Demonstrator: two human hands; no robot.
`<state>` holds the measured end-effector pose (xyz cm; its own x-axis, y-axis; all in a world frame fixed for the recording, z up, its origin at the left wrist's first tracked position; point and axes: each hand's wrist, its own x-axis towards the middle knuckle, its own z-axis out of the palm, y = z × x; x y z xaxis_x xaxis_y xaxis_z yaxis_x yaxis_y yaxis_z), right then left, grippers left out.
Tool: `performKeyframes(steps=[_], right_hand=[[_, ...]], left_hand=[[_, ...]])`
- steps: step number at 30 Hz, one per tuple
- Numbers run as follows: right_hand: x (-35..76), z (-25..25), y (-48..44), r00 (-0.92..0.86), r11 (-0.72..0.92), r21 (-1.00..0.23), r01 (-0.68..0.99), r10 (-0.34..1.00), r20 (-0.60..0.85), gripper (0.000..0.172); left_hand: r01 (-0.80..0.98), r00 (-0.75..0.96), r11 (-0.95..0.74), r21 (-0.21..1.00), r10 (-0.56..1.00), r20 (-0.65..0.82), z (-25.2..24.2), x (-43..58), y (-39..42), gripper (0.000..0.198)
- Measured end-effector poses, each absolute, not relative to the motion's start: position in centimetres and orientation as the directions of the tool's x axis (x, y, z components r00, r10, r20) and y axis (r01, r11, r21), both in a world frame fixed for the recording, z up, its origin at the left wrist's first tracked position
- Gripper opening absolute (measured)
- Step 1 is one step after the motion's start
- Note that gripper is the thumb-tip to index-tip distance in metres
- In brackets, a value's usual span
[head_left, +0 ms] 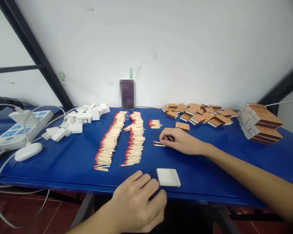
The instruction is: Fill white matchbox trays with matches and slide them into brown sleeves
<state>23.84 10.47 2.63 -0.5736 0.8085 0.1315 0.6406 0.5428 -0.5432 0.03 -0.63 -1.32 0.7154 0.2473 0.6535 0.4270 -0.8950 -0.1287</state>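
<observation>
My right hand (178, 139) rests on the blue tabletop with its fingertips pinched at the plain end of a red-tipped match (156, 141). Just in front of that one, a second match (159, 145) reaches toward the same fingers. Left of this hand lie a small group of matches (155, 124) and two long rows of them, a nearer-centre row (135, 139) and a left row (109, 139). My left hand (141, 201) is loosely curled at the table's front edge, with no object showing from it. Beside its knuckles sits a white matchbox tray (169, 177), its hollow side up.
Several orange matchboxes (197, 112) lie heaped at the back right, and one single matchbox (182, 126) is behind my right hand. Stacked matchboxes (261, 123) stand far right. White trays (75, 120) are piled back left, near a power strip (21, 130) and cables.
</observation>
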Motion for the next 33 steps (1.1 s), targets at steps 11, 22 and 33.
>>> performKeyframes(steps=[11, 22, 33], right_hand=[[23.6, 0.7, 14.3, -0.393, 0.544, -0.349, 0.763, 0.819, 0.418, 0.025], [22.7, 1.6, 16.2, -0.491, 0.624, -0.22, 0.75, 0.748, 0.447, 0.013], [22.6, 1.2, 15.3, -0.522, 0.606, -0.179, 0.775, 0.773, 0.36, 0.017]], left_hand=[[0.453, 0.712, -0.88, -0.142, 0.261, 0.652, -1.4, 0.1, -0.7, 0.005], [0.459, 0.72, -0.871, -0.177, 0.248, 0.649, -1.5, 0.1, -0.7, 0.01], [0.449, 0.726, -0.876, -0.177, 0.242, 0.643, -1.6, 0.1, -0.7, 0.009]])
